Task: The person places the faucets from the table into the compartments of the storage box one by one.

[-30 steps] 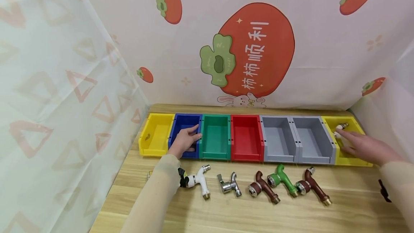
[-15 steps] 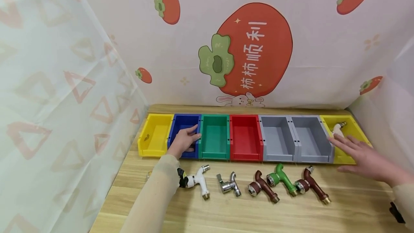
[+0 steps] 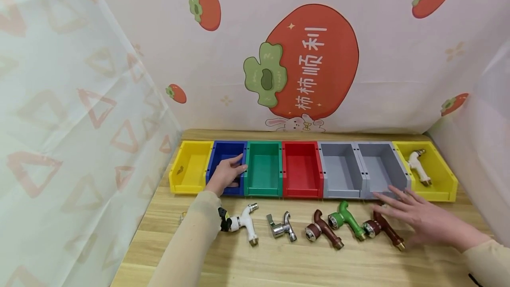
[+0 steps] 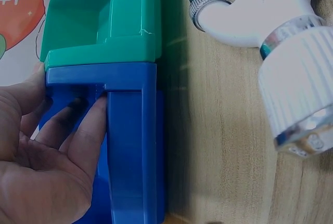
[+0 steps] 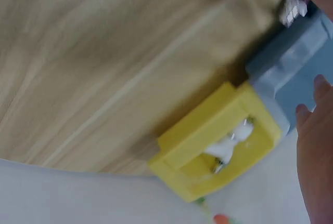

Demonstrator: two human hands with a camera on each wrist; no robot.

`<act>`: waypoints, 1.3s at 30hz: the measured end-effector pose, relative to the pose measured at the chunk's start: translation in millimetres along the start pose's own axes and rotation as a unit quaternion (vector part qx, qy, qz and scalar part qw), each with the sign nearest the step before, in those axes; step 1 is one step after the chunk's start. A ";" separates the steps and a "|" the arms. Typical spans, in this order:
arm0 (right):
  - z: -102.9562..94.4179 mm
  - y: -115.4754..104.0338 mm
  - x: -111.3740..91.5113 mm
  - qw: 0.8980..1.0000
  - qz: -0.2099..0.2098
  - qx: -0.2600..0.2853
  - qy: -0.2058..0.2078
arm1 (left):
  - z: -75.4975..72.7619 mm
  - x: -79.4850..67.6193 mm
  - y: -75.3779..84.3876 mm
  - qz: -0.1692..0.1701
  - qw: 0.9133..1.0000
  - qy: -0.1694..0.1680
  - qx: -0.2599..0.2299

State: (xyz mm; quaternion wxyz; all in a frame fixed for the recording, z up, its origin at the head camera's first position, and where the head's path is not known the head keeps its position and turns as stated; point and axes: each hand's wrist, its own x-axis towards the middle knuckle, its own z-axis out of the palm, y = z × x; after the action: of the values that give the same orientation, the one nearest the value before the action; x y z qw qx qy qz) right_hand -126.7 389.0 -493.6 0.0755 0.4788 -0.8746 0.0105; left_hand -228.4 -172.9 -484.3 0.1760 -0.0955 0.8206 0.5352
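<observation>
My left hand (image 3: 226, 173) grips the side wall of the blue bin (image 4: 127, 146), fingers inside it and thumb over the edge beside the green bin (image 3: 264, 169). My right hand (image 3: 428, 218), fingers spread and holding nothing, hovers over the rightmost brown faucet (image 3: 388, 229) and partly covers it. A white faucet (image 3: 419, 167) lies in the right-hand yellow bin (image 3: 446, 189). On the table in front of the bins are a green faucet (image 3: 347, 220), another brown faucet (image 3: 323, 230), a small chrome faucet (image 3: 282, 227) and a white faucet (image 3: 248, 225).
The bins stand in one row, with a yellow bin (image 3: 193, 167) at the left end, then a red bin (image 3: 301, 169) and two grey bins (image 3: 340, 172) past the green one. A printed cloth backdrop (image 3: 223, 65) rises behind the wooden table (image 3: 279, 265).
My right hand has left the white faucet in the right-hand yellow bin and moved left and toward me, over the brown faucet. My left hand has stayed at the blue bin.
</observation>
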 end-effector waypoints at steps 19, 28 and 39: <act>22.9 -17.8 1.0 0.998 -0.070 0.002 -0.007 | 1.3 -1.7 1.9 -0.001 1.000 0.001 0.004; 21.1 -22.1 2.0 0.998 -0.060 -0.002 -0.006 | 0.7 -2.0 -0.4 0.004 1.000 0.000 0.003; 8.2 -15.1 8.4 0.997 -0.047 -0.047 0.025 | -0.4 -1.6 -0.3 0.001 1.000 -0.001 0.007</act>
State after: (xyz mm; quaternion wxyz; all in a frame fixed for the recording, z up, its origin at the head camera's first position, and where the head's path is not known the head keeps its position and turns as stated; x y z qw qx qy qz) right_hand -119.5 373.1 -501.3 0.1200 0.5153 -0.8483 -0.0221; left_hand -226.8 -173.4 -483.8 0.1766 -0.0926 0.8245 0.5296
